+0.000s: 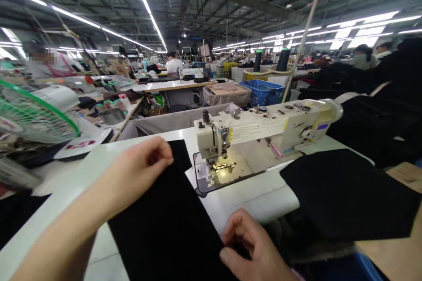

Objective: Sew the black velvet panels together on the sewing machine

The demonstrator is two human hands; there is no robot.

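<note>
A long piece of black fabric (pixel 165 224) lies at an angle over the pale table, left of the sewing machine (pixel 257 129). My left hand (pixel 145 162) reaches across its upper part, thumb and fingertips pinched together at the cloth. At the lower right edge of the same piece is my right hand (pixel 247 246), its fingers curled and closed on the border. The machine's needle area (pixel 219 164) is lit, and the fabric lies apart from it. A second black fabric piece (pixel 352 193) rests on the right side of the table.
A green-rimmed fan (pixel 36 114) stands at left. Dark cloth (pixel 379 118) is heaped at right. Behind the machine are a blue crate (pixel 263 92) and thread cones (pixel 257 60) on a stand. A metal bowl (pixel 112 116) sits at left. Other people work farther off.
</note>
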